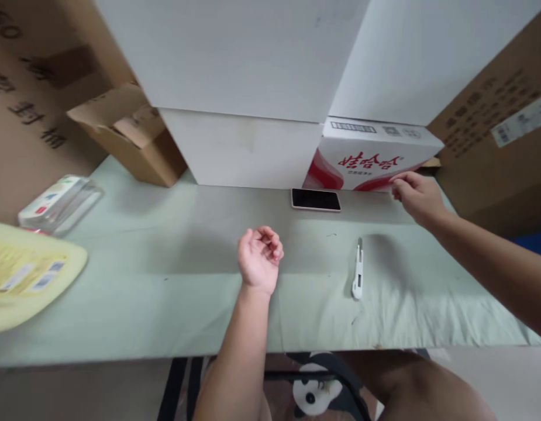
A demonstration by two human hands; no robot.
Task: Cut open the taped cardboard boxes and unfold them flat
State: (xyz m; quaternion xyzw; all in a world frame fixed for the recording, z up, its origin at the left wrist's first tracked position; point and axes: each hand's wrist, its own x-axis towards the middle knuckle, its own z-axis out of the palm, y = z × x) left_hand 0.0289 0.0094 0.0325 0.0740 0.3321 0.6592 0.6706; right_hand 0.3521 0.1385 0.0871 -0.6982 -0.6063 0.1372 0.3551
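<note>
Carton (367,162) reads 娃哈哈 beside right hand (418,197), grip unclear; left hand (259,258) unclenched

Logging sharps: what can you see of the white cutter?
The cutter is slim, with a white, plastic-looking body and a dark slot in its nearer half. A narrow grey, metal-looking part shows at the far end; how much blade is exposed is too small to tell. It lies on the pale green cloth, right of the view's middle, far end pointing away from the camera. Only the cloth appears to touch it.
</note>
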